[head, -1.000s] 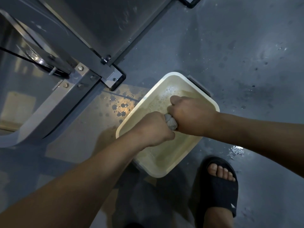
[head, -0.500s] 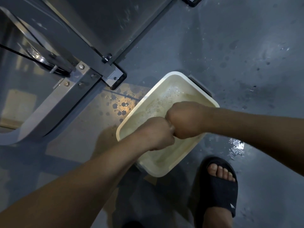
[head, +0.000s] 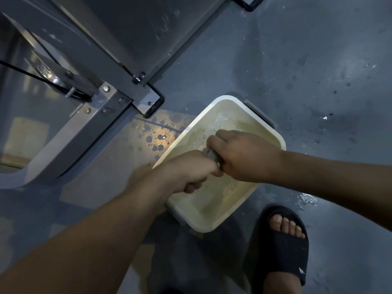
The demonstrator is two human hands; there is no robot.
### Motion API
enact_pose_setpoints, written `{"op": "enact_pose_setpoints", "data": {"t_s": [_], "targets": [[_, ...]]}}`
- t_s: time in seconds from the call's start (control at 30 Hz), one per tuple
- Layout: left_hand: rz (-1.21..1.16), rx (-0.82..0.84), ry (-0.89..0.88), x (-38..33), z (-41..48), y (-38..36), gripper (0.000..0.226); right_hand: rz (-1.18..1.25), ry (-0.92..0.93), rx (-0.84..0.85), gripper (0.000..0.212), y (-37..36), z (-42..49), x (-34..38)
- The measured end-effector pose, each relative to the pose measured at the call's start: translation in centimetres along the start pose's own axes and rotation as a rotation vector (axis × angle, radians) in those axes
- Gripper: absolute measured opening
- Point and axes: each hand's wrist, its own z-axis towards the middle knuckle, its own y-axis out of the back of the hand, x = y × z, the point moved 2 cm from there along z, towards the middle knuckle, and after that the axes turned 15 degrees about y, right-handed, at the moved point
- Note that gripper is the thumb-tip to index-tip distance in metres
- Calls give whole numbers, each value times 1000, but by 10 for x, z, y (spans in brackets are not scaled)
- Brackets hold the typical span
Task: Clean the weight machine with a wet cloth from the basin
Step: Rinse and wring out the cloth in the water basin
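Observation:
A white rectangular basin point(head: 228, 227) stands on the grey floor and holds murky, foamy water. Above it my left hand point(head: 191, 172) and my right hand point(head: 244, 155) both grip a small grey cloth point(head: 211, 154), twisted tight between the two fists. Only a short piece of the cloth shows between them. The grey steel frame of the weight machine point(head: 91, 49) fills the upper left, with a pulley point(head: 53, 77) and a bolted foot plate point(head: 148, 102) close to the basin's far left corner.
Water drops and a lit wet patch point(head: 159, 134) lie on the floor between the machine's foot and the basin. A foot in a black slide sandal point(head: 284, 242) stands just right of the basin's near corner. A small puddle point(head: 307, 200) glints beyond it.
The fists were pressed together half a second ago; now they have turned against each other and the grey cloth shows between them again. My left fist has dropped slightly.

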Motion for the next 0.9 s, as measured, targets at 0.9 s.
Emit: {"op": "enact_pose_setpoints", "data": {"t_s": [0.9], "targets": [[635,-695,-286,-2,-26,-24,7,177,-232,626,22,5,21,17]]}}
